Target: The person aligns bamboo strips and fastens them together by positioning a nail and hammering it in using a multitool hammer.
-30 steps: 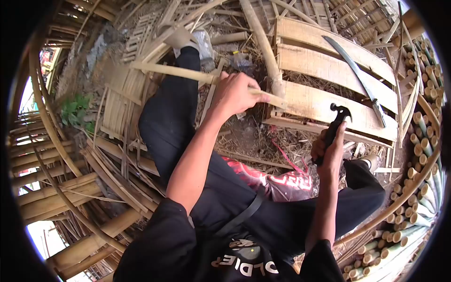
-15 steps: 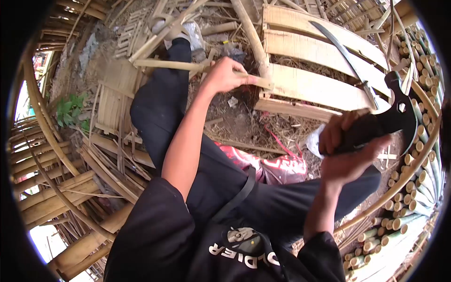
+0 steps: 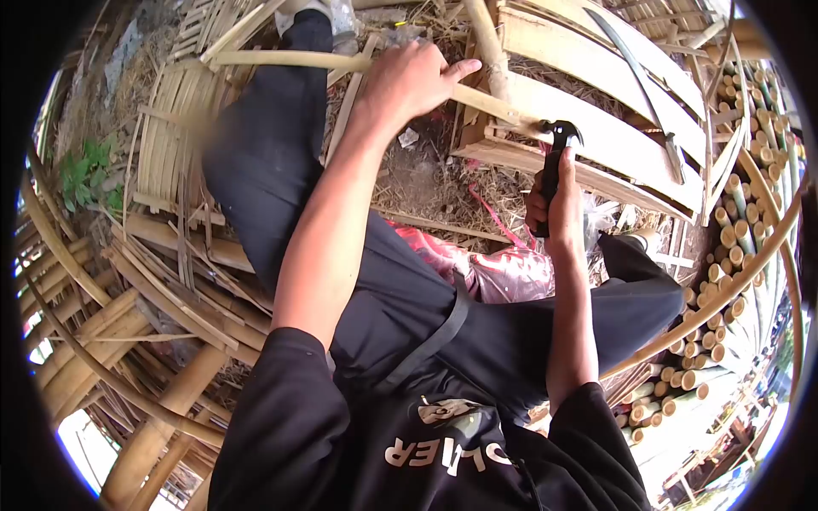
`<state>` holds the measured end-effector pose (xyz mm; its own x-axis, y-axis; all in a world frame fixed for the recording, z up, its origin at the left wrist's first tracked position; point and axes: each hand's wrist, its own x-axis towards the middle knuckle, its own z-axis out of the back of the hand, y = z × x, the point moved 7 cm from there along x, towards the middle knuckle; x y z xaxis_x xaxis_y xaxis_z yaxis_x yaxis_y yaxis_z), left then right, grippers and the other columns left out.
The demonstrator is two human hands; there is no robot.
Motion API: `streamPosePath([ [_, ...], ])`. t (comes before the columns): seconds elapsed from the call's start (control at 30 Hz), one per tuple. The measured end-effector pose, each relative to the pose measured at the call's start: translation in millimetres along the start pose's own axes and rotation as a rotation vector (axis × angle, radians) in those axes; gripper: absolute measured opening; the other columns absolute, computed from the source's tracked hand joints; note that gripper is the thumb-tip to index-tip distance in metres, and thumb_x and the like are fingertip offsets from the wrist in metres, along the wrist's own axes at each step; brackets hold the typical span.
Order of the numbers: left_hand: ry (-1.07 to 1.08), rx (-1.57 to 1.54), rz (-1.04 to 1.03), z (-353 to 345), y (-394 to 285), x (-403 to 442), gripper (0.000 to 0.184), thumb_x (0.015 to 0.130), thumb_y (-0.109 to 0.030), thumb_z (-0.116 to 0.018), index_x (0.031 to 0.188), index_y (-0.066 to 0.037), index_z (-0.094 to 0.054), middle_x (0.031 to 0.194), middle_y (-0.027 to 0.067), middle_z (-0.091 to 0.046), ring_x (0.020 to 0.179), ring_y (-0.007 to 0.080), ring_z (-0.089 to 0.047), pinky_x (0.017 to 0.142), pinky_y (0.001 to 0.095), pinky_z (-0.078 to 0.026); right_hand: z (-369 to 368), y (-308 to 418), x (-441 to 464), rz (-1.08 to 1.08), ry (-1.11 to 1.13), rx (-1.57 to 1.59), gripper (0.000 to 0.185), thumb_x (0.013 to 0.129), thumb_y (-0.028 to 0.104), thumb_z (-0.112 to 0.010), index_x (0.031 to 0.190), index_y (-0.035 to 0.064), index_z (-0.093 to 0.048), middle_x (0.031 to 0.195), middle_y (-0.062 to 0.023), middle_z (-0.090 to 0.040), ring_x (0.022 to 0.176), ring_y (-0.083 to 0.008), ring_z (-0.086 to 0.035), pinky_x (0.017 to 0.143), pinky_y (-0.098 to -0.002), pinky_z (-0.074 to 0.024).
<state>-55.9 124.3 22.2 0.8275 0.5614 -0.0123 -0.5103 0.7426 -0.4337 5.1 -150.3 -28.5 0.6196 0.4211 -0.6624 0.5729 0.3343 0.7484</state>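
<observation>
1. The left hand point(image 3: 407, 83) reaches forward, its forearm point(image 3: 328, 226) running diagonally up from the black sleeve point(image 3: 285, 400), the elbow slightly bent and the back of the hand facing up.
2. Its thumb sticks out to the right, clear of the strip point(image 3: 294, 59); the other fingers curl down out of sight. The strip passes under this hand, but how tightly the fingers close there I cannot tell.
3. The strip, pale and flat, stretches from the upper left across to the near left corner of the crate point(image 3: 622, 150), which its right end overlaps in this view.
4. The right hand point(image 3: 558, 209) is clenched around the handle of the hammer point(image 3: 551, 164), with the thumb laid along the handle toward the head and the fingers wrapped around the far side.
5. The right forearm rises almost straight from its sleeve, the wrist nearly in line with it. The hammer points up and away from the body.
6. The hammer's head is just beside the strip's right end; whether they touch I cannot tell.
7. The machete point(image 3: 636, 66) lies across the crate's slats, its handle toward the right. The pole point(image 3: 490, 60) slants by the crate's left edge.
8. The bag point(image 3: 511, 272) lies between the legs, and bamboo point(image 3: 720, 281) is stacked at the right.
</observation>
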Motion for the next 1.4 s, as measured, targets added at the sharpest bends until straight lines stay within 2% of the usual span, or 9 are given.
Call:
streamPosePath([
  [0.07,-0.175,-0.043,-0.101,-14,-14,4,0.067,0.100,-0.060,-0.050,0.060,-0.010,-0.071,0.050,0.0111,-0.063,0.041,0.0263,-0.060,0.044,0.0417,-0.048,6,4,0,0.035,-0.052,-0.086,0.061,0.100,0.068,-0.042,0.078,0.0115,-0.050,0.053,0.0027,-0.037,0.043,-0.0076,-0.035,0.041,-0.0267,-0.0285],
  [0.2,-0.453,0.015,-0.206,-14,-20,-1,0.061,0.101,-0.040,-0.050,0.049,-0.013,-0.062,0.036,0.0039,-0.050,0.028,0.0177,-0.047,0.031,0.0340,-0.031,-6,64,-35,0.437,-0.362,-0.946,0.052,0.101,0.048,-0.054,0.107,-0.0032,-0.065,0.086,-0.0275,-0.070,0.084,-0.0472,-0.068,0.077,-0.0524,-0.0510],
  [0.47,-0.608,-0.004,-0.272,-12,-24,-6,0.055,0.099,-0.036,-0.054,0.048,-0.016,-0.061,0.035,0.0001,-0.047,0.027,0.0144,-0.042,0.032,0.0329,-0.029,-64,110,-8,0.776,-0.406,-1.358,0.027,0.087,0.004,-0.056,0.105,-0.0157,-0.061,0.070,-0.0244,-0.068,0.069,-0.0336,-0.073,0.059,-0.0427,-0.0575],
  [0.67,-0.060,-0.158,0.133,-18,-7,24,0.065,0.107,-0.050,-0.037,0.059,-0.012,-0.058,0.043,-0.0030,-0.045,0.036,0.0128,-0.040,0.040,0.0340,-0.033,-93,122,-9,0.860,-0.349,-1.500,0.021,0.090,0.005,-0.053,0.084,-0.0028,-0.072,0.075,-0.0223,-0.070,0.069,-0.0333,-0.073,0.059,-0.0423,-0.0576],
  [0.7,0.102,-0.169,0.174,-13,-12,26,0.077,0.104,-0.062,-0.030,0.069,-0.005,-0.069,0.071,0.0140,-0.072,0.070,0.0280,-0.071,0.071,0.0469,-0.055,-94,127,-8,0.860,-0.363,-1.543,0.023,0.091,0.006,-0.052,0.083,-0.0025,-0.071,0.075,-0.0218,-0.071,0.068,-0.0320,-0.073,0.059,-0.0417,-0.0576],
  [0.77,0.140,-0.392,0.240,-34,-4,60,0.080,0.099,-0.071,-0.036,0.075,-0.002,-0.070,0.073,0.0157,-0.072,0.077,0.0268,-0.073,0.075,0.0454,-0.056,-98,140,12,0.661,-0.220,-1.638,0.025,0.086,0.012,-0.054,0.097,-0.0037,-0.069,0.093,-0.0294,-0.071,0.089,-0.0460,-0.071,0.079,-0.0534,-0.0571],
  [0.8,0.202,-0.754,0.414,-47,6,78,0.051,0.077,-0.049,-0.083,0.093,-0.001,-0.076,0.078,0.0145,-0.074,0.067,0.0256,-0.070,0.066,0.0381,-0.057,-112,154,6,0.544,-0.225,-1.768,0.028,0.083,0.012,-0.056,0.102,-0.0007,-0.072,0.100,-0.0294,-0.071,0.096,-0.0448,-0.071,0.084,-0.0518,-0.0568],
  [1.1,0.131,-1.148,0.174,-60,1,90,0.015,0.081,-0.013,-0.076,0.093,-0.002,-0.075,0.070,0.0112,-0.071,0.048,0.0228,-0.061,0.041,0.0397,-0.044,-137,131,87,0.404,0.295,-2.915,0.028,0.087,0.004,-0.052,0.071,-0.0070,-0.073,0.068,-0.0183,-0.071,0.054,-0.0274,-0.069,0.052,-0.0387,-0.0569],
  [1.4,0.093,-0.999,0.312,-58,9,88,0.035,0.084,-0.025,-0.070,0.109,0.000,-0.073,0.083,0.0180,-0.074,0.070,0.0271,-0.071,0.058,0.0420,-0.056,-116,203,96,-0.229,-0.013,-1.754,0.019,0.092,0.015,-0.053,0.085,-0.0002,-0.063,0.063,-0.0078,-0.059,0.045,-0.0095,-0.047,0.038,-0.0266,-0.0357],
])
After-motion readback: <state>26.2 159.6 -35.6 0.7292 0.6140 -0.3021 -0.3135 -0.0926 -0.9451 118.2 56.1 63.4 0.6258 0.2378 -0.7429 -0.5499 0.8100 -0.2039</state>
